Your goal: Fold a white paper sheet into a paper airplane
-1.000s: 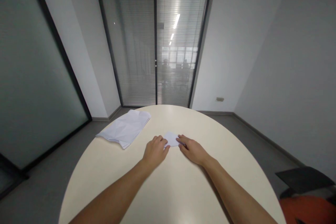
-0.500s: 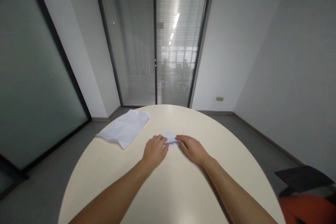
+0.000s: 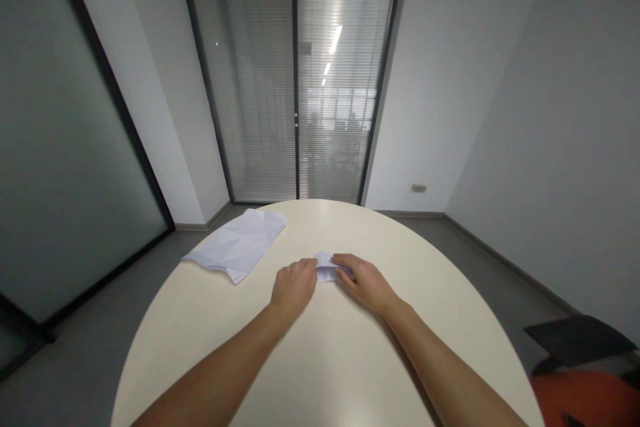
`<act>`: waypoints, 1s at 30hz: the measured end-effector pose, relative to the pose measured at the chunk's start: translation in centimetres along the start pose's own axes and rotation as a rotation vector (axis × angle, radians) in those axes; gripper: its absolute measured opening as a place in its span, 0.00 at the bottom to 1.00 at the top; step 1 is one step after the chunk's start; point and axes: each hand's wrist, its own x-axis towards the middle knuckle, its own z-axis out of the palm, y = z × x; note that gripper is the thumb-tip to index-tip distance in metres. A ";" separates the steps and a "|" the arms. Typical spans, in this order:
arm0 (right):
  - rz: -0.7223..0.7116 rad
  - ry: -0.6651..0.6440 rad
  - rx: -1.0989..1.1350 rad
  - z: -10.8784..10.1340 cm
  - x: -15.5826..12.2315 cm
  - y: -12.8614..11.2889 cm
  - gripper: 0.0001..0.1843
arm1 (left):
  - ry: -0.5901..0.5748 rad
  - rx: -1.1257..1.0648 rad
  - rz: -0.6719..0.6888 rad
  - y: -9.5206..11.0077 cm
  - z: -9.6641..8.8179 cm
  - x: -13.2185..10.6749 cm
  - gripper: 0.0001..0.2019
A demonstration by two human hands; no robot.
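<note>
A small folded piece of white paper (image 3: 325,270) is between my two hands, just above or on the round cream table (image 3: 320,360). My left hand (image 3: 295,285) grips its left end, the fingers closed and partly hiding it. On the other end, my right hand (image 3: 364,280) pinches the paper between thumb and fingers. The paper's near side shows a shadowed gap under an upper fold. Farther left lies a stack of creased white paper sheets (image 3: 243,243), apart from both hands.
The stack reaches the table's left edge. A chair with a red seat (image 3: 585,397) and a dark backrest (image 3: 580,340) stands at the lower right. Beyond the table are a glass door with blinds (image 3: 260,93) and a white wall (image 3: 450,80).
The folded paper has tilted and opened slightly at its near side. My left fingers have shifted on its left end, with the thumb now less visible. The stack has not moved.
</note>
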 end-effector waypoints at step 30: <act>0.113 0.089 -0.045 -1.1 -0.1 -0.3 0.17 | 0.250 -0.881 -0.215 -1.1 0.8 1.6 0.13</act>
